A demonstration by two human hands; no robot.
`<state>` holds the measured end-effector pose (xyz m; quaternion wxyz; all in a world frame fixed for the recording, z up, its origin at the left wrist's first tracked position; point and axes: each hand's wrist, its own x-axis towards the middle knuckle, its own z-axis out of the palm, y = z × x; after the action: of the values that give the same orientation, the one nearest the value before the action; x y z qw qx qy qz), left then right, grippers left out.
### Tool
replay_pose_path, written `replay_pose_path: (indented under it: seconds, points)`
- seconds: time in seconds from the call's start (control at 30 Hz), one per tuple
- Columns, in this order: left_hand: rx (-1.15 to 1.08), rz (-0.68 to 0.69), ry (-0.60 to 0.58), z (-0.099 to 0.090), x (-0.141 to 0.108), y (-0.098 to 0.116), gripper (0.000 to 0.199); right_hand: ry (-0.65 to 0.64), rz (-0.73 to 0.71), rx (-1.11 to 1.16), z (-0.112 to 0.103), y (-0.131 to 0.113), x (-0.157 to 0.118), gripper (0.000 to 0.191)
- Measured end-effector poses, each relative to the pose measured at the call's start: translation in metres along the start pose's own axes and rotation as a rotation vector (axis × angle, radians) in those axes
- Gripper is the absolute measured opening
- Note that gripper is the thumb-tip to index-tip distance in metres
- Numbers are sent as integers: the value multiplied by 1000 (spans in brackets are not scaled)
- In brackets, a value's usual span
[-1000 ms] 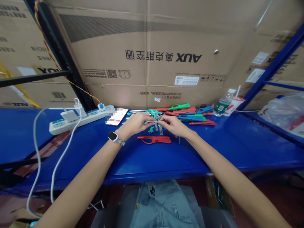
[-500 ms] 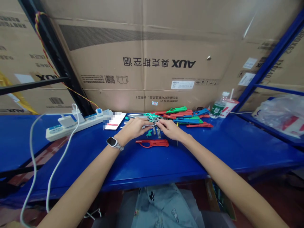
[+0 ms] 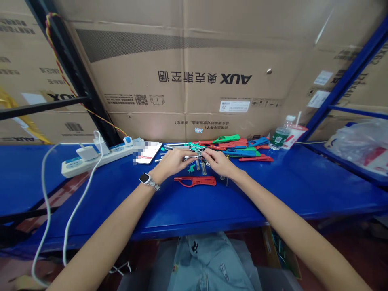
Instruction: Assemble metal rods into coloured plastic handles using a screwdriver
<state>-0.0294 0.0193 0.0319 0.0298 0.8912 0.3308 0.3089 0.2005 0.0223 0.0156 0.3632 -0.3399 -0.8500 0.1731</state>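
Observation:
My left hand (image 3: 175, 161) is closed, its thumb and fingers pinching a thin metal rod (image 3: 191, 157). My right hand (image 3: 220, 162) is beside it, fingertips pressed together near the rod's end; what they pinch is too small to make out. Behind my fingertips is a tangle of wires and small green parts (image 3: 194, 146). Below my hands lie a small green plastic piece (image 3: 190, 168) and clear little cylinders (image 3: 203, 168). Closer to me is a red lighter casing (image 3: 200, 181), lying flat with its trigger loop to the left.
Red, green and blue lighter casings (image 3: 239, 150) are piled at the back right. Farther right stand a bottle (image 3: 278, 138) and a cup (image 3: 292, 136). At left are a phone (image 3: 149, 153) and a power strip (image 3: 113, 155) with cables. A cardboard wall (image 3: 136, 85) backs the blue table (image 3: 169, 210).
The view has shifted slightly. My hands stay close together over the parts, with small finger movements, and the rod at my left fingertips shows more clearly. The red casing lies still.

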Motion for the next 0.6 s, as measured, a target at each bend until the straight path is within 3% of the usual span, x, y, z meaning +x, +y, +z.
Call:
replay_pose_path:
  seconds: [0.2, 0.47, 0.6]
  points:
    - [-138, -39, 39, 0, 1, 0, 29, 75, -122, -146, -1, -4, -1, 26]
    - [-270, -65, 85, 4, 1, -8, 30, 94, -186, -225, -9, 4, -1, 39]
    - [-279, -44, 87, 4, 1, -8, 29, 129, -129, -30, -5, 4, 0, 37]
